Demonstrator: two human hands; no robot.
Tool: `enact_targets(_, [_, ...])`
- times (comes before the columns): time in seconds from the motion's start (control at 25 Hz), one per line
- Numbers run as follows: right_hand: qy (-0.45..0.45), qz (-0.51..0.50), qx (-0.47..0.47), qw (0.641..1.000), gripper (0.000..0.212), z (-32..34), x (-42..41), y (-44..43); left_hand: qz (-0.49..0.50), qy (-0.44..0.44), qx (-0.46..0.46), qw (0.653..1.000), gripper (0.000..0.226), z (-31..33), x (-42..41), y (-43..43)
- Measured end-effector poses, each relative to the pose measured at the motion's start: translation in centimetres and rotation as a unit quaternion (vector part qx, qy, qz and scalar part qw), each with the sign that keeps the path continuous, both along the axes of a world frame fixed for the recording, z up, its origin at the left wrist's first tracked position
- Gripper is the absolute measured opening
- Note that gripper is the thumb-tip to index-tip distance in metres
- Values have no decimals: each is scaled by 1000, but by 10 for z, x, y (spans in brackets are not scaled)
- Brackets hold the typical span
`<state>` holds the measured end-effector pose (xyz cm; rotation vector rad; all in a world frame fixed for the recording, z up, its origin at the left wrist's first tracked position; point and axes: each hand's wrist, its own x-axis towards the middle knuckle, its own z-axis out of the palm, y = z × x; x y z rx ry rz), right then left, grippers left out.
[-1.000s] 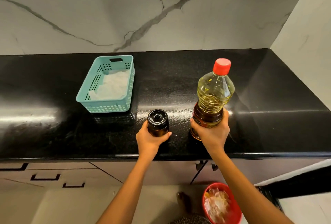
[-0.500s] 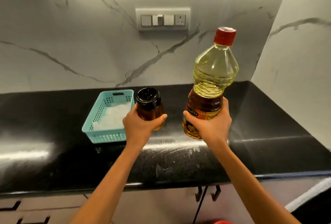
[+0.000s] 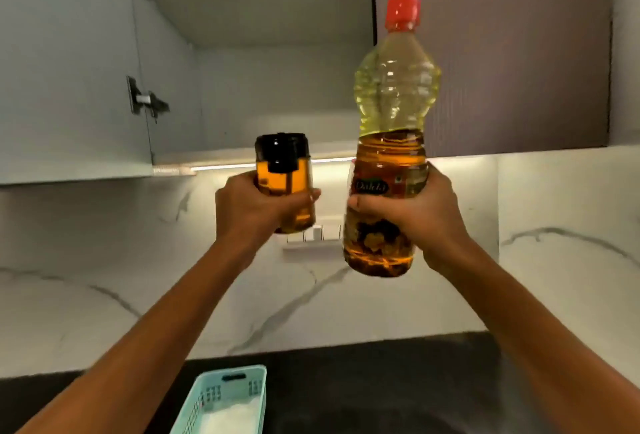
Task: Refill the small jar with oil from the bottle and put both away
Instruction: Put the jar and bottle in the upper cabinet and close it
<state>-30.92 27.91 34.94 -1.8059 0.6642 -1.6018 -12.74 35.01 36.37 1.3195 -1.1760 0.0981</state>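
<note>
My left hand (image 3: 254,206) grips the small jar (image 3: 283,170) around its lower half; the jar has a black lid and amber oil inside, and stands upright in the air. My right hand (image 3: 412,210) grips the tall oil bottle (image 3: 394,104) around its labelled middle. The bottle has a red cap and yellow oil, and is held upright. Both are raised high, just in front of the open wall cabinet (image 3: 263,94), near the level of its bottom shelf.
The cabinet's door (image 3: 65,62) stands open at left, with a hinge showing; a shut door (image 3: 491,52) is at right. A switch plate (image 3: 313,237) sits on the marble wall behind the jar. A teal basket (image 3: 254,385) rests on the black counter (image 3: 398,381) below.
Both hands have lifted the jar and the bottle from the counter up to cabinet height. The view has tilted upward, bringing the open cabinet into sight.
</note>
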Motion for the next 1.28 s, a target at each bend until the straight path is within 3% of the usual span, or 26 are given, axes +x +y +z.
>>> enact_targets(0.2, [-16, 85, -18, 996, 58, 83, 23, -32, 20, -7, -44, 999, 54, 72, 28, -35])
enact_targets(0.36, [-43, 100, -15, 994, 62, 138, 47, -73, 62, -6, -62, 996, 71, 115, 61, -76])
enact_targets(0.52, [-33, 93, -20, 995, 69, 174, 73, -116, 100, 7, -70, 992, 70, 140, 87, -115])
enact_targets(0.8, [-24, 79, 6, 997, 63, 179, 121, -183, 158, 15, -34, 987, 69, 131, 126, -180])
enact_targets(1.08, [-1, 104, 46, 994, 70, 176, 155, -223, 169, 3, -18, 985, 66, 121, 155, -211])
enact_targets(1.28, [22, 99, 26, 994, 67, 175, 165, -237, 185, -20, -18, 982, 69, 118, 169, -224])
